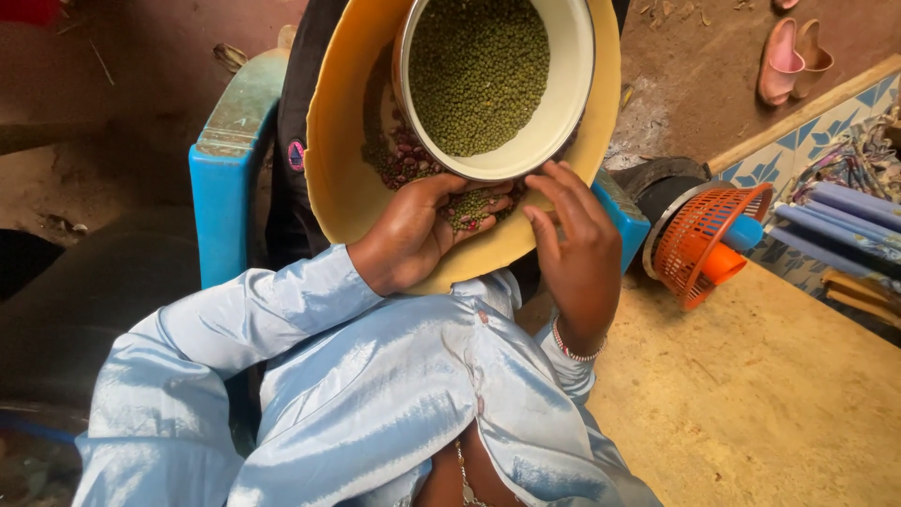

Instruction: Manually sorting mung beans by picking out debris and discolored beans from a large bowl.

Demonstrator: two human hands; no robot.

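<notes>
Head view: the left hand (413, 230) lies cupped and open in the yellow basin (338, 178), a small heap of green beans (469, 207) on its fingers. The right hand (577, 249), fingers spread and holding nothing, hovers just at 3 o'clock of the heap, under the white bowl (563, 103) at 12 o'clock.

Bowl of beans (495, 84) inside the wide basin (340, 169) on the chair (225, 178); basket (699, 239) to the right.
</notes>
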